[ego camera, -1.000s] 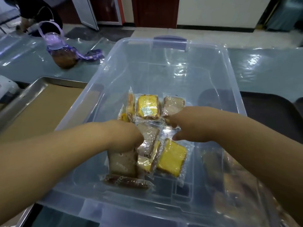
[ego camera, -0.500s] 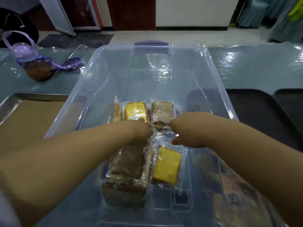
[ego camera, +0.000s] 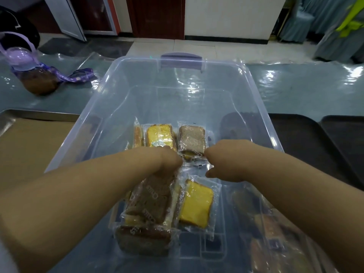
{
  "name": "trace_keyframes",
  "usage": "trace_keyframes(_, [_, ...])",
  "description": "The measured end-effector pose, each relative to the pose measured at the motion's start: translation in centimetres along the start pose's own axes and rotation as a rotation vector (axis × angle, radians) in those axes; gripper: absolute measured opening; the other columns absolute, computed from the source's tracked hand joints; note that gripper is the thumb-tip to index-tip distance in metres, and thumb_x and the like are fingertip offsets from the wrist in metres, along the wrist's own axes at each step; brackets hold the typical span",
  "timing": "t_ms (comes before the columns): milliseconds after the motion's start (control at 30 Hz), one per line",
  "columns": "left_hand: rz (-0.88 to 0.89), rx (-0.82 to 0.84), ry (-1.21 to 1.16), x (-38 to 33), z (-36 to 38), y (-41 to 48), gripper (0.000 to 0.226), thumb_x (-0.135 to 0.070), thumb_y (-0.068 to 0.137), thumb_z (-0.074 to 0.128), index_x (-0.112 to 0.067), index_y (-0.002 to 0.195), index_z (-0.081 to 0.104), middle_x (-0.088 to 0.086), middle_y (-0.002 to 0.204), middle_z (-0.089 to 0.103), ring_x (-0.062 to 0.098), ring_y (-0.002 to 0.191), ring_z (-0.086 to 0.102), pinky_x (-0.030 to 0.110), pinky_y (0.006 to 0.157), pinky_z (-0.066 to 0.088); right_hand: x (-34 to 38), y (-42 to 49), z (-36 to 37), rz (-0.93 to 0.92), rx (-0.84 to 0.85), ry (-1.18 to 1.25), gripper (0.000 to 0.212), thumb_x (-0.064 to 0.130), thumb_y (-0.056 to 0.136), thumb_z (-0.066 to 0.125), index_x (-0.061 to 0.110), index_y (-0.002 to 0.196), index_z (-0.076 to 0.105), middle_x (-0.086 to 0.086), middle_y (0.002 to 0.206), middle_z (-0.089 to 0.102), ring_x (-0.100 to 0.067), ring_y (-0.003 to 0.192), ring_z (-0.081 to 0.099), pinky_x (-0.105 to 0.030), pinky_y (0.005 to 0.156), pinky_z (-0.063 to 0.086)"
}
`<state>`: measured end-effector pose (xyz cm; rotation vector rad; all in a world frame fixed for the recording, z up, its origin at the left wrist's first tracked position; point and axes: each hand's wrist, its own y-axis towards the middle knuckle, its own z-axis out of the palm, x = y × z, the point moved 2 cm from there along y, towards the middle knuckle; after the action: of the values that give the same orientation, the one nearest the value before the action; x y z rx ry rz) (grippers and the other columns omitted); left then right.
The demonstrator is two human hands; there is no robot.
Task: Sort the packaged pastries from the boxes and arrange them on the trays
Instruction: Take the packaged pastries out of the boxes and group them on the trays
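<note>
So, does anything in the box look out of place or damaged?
Nothing looks torn or spilled. The wrapped pastries in the clear box lie in an overlapping heap, and one orange pastry stands on its edge beside a yellow pastry.

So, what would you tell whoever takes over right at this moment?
Left grip: holds the top brown packet of a stack inside the clear bin.
Right grip: fingers curled at the wrapper of the far brown packet; hold unclear.
A yellow packet lies beside the stack.
Done: no packet shows on the metal tray or the dark tray.
Left: sort all packets onto trays.
</note>
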<state>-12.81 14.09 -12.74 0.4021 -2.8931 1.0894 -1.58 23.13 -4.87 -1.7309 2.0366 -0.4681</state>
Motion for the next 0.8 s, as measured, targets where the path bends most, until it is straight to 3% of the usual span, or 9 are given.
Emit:
trace_keyframes(67, [-0.012,-0.006,0.005,0.1,-0.4,-0.6,0.027,-0.008,0.091,0.052,-0.007,0.117,0.058,0.008,0.107,0.062,0.02,0.091,0.058,0.029,0.078,0.048,-0.1,0.0,-0.2,0.006,0.012,-0.007,0.037,0.045,0.094,0.05,0.015,0.115,0.057,-0.002,0.106,0.059,-0.021,0.088,0.052,-0.034,0.072,0.042])
trace_keyframes(167, [-0.008,-0.096,-0.043,0.7,-2.1,-2.8,0.023,-0.014,0.092,0.05,-0.007,0.112,0.061,0.008,0.105,0.061,0.021,0.085,0.053,0.028,0.073,0.044,-0.3,0.2,-0.9,0.01,0.026,-0.032,0.039,0.046,0.094,0.05,0.015,0.117,0.055,-0.003,0.112,0.059,-0.023,0.097,0.054,-0.034,0.073,0.04])
trace_keyframes(367, [-0.105,-0.21,-0.043,2.9,-4.3,-7.1,0.021,-0.025,0.093,0.052,-0.016,0.111,0.057,0.004,0.113,0.053,0.022,0.098,0.053,0.027,0.071,0.034,-1.2,3.1,-3.1,0.015,-0.049,-0.112,0.028,0.03,0.095,0.053,0.014,0.117,0.056,-0.004,0.113,0.061,-0.025,0.1,0.058,-0.031,0.068,0.041])
trace_keyframes(467, [-0.167,-0.254,-0.086,4.5,-3.8,-7.8,0.015,-0.023,0.093,0.05,-0.016,0.105,0.057,0.004,0.111,0.049,0.02,0.09,0.049,0.029,0.074,0.039,-1.5,6.0,-3.8,0.032,-0.052,-0.114,0.028,0.028,0.096,0.052,0.011,0.118,0.055,-0.005,0.116,0.058,-0.026,0.103,0.056,-0.033,0.071,0.041])
trace_keyframes(567, [-0.201,-0.278,-0.092,5.7,-3.3,-7.5,0.015,-0.018,0.093,0.048,-0.014,0.104,0.057,0.006,0.11,0.046,0.024,0.097,0.053,0.031,0.077,0.041,-1.9,9.3,-3.3,0.077,-0.043,-0.139,0.021,0.019,0.097,0.05,0.009,0.114,0.055,-0.007,0.113,0.058,-0.026,0.098,0.057,-0.033,0.066,0.039])
trace_keyframes(800, [-0.21,-0.306,-0.105,6.7,-2.9,-6.1,0.015,-0.015,0.093,0.048,-0.011,0.104,0.058,0.009,0.11,0.047,0.027,0.092,0.056,0.032,0.073,0.043,-2.3,14.5,-0.7,0.153,0.082,-0.137,0.031,0.016,0.099,0.044,0.006,0.128,0.048,-0.011,0.127,0.053,-0.028,0.109,0.055,-0.035,0.079,0.043])
